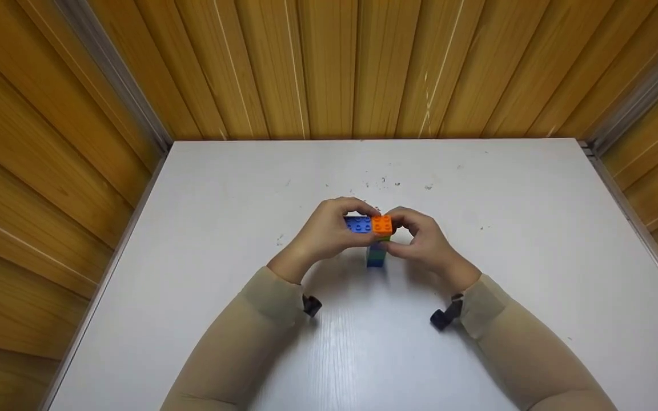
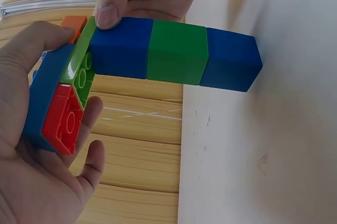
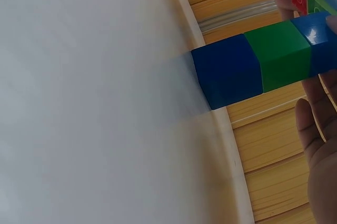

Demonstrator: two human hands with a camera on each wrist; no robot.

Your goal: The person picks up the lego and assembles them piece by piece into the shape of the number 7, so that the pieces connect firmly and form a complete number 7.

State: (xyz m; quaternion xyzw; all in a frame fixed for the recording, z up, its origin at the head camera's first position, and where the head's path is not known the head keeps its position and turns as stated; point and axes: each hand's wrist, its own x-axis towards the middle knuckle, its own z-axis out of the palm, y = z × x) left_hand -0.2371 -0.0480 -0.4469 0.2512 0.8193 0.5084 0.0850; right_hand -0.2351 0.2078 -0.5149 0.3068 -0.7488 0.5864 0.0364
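Observation:
At the table's middle stands a column of toy building bricks, blue at the foot [image 2: 231,59], green [image 2: 178,51] above it and another blue brick [image 2: 124,47] on top. A light green brick [image 2: 77,65] sits across the column's top. Over it lie an orange brick [image 1: 382,224] and a long blue brick [image 1: 357,224], with a red brick [image 2: 64,118] under the blue one's outer end. My left hand [image 1: 329,229] grips the long blue brick, thumb and fingers along its sides. My right hand [image 1: 425,242] pinches the column near the light green brick.
The white table [image 1: 220,228] bears small dark marks beyond the hands. Wood-patterned panels [image 1: 329,68] rise behind it and at both sides. Black wrist attachments [image 1: 312,306] stick out by the cuffs.

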